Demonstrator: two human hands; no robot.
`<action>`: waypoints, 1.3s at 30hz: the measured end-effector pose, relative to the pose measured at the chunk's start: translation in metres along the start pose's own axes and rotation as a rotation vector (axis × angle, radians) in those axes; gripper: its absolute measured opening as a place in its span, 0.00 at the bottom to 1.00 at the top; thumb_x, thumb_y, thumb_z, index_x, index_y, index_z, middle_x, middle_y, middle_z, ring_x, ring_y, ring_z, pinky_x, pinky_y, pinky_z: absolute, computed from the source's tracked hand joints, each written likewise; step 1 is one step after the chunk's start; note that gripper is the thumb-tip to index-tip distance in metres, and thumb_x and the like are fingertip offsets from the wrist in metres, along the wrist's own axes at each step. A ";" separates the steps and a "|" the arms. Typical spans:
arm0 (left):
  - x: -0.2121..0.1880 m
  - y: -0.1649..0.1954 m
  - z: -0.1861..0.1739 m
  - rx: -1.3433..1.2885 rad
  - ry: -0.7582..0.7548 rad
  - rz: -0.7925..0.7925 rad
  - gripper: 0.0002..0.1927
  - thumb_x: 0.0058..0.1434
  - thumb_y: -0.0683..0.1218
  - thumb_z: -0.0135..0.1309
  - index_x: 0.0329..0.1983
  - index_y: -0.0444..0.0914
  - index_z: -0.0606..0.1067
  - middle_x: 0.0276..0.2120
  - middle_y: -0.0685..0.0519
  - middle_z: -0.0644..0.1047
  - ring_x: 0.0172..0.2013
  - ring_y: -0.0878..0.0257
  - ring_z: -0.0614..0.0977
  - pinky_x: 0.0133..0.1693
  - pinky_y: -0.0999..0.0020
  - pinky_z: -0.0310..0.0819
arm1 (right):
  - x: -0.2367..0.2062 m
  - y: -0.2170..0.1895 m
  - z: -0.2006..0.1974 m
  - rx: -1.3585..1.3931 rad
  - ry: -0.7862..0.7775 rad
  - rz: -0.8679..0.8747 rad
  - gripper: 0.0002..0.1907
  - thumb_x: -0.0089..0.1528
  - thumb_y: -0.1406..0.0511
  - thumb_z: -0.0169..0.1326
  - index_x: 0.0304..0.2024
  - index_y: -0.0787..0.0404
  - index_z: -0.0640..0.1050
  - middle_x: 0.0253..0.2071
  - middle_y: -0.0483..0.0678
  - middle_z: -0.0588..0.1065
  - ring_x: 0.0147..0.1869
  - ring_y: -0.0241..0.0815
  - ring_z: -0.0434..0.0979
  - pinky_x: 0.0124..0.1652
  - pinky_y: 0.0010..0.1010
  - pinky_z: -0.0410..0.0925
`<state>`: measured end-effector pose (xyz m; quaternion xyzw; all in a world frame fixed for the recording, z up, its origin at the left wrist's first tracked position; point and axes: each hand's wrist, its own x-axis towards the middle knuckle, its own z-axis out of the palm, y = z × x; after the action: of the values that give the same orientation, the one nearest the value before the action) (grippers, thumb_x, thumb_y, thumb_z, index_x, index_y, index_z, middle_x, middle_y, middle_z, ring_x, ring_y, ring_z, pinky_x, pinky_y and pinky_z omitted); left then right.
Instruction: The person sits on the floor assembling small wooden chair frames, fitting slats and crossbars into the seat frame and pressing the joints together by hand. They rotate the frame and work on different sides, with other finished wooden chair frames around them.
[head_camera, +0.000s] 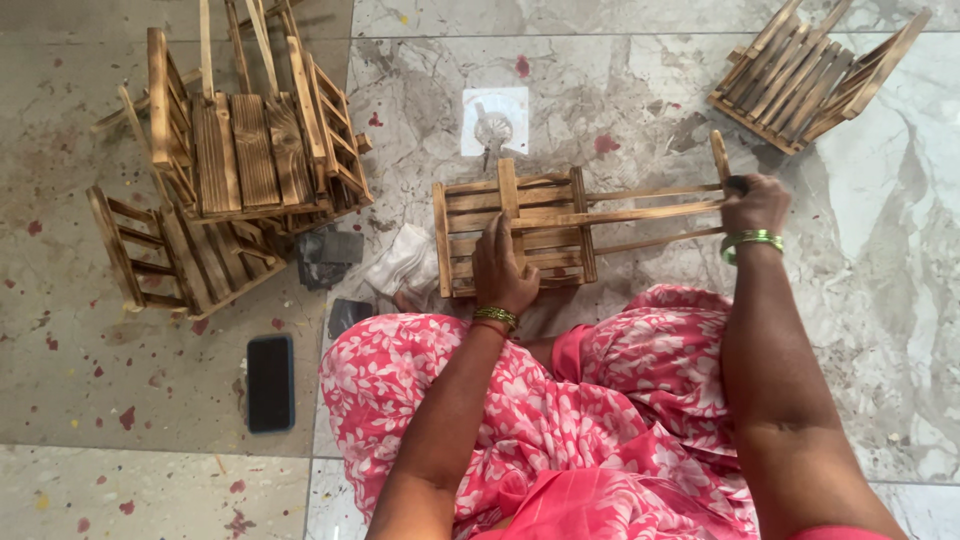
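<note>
- Far out past your left hand (503, 272), a stack of finished slatted wooden pieces (225, 160) sits on the marble floor (640, 90); keep your elbow in so you don't knock it.
- Nearer, just left of that hand, lie a black phone (270, 383), a dark block (328, 256) and a crumpled white cloth (405, 265). The cloth sits close to the frame's left edge, so don't let it get dragged under the wood.
- Your left hand lies flat, fingers spread and pressed down on the boxy end of the wooden frame (515, 235), which rests on the floor right in front of your knees. It grips nothing; it only pins. Keep the palm weight straight down so the frame cannot skid on the smooth tile.
- Between your hands run the frame's long thin rails (650, 212). They look slender, so I judge that any pull should go along them, not across.
- Your right hand (755, 205) is closed around the far end of those rails, beside the short crosspiece (719, 156). What else, if anything, sits inside the fist I cannot tell. Hold it level with the left hand to keep the rails parallel.
- Beyond your right hand, up and away, another slatted piece (810, 75) lies well apart and out of the way.
</note>
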<state>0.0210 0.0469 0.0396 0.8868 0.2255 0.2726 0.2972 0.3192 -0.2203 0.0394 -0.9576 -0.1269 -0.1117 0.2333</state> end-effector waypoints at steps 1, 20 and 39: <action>-0.001 0.000 -0.001 0.001 0.005 0.005 0.52 0.46 0.43 0.62 0.75 0.37 0.54 0.67 0.42 0.65 0.64 0.44 0.68 0.63 0.50 0.63 | 0.000 0.002 -0.002 0.010 0.027 0.065 0.08 0.59 0.69 0.63 0.41 0.55 0.87 0.41 0.55 0.80 0.43 0.52 0.81 0.47 0.41 0.73; -0.001 0.000 0.005 0.022 0.010 -0.020 0.53 0.45 0.43 0.62 0.76 0.37 0.54 0.66 0.42 0.65 0.62 0.44 0.69 0.60 0.49 0.63 | 0.005 0.023 -0.011 0.105 -0.037 0.166 0.09 0.58 0.68 0.65 0.41 0.59 0.85 0.37 0.56 0.81 0.41 0.51 0.83 0.44 0.39 0.72; -0.001 -0.001 0.005 0.013 0.005 -0.033 0.54 0.45 0.44 0.64 0.76 0.39 0.54 0.66 0.42 0.65 0.62 0.43 0.69 0.60 0.49 0.63 | -0.007 0.009 -0.012 0.195 -0.016 0.078 0.09 0.58 0.72 0.63 0.42 0.62 0.85 0.37 0.56 0.81 0.40 0.48 0.83 0.42 0.36 0.74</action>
<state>0.0228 0.0453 0.0355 0.8842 0.2429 0.2683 0.2952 0.3136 -0.2349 0.0441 -0.9354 -0.1016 -0.0820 0.3285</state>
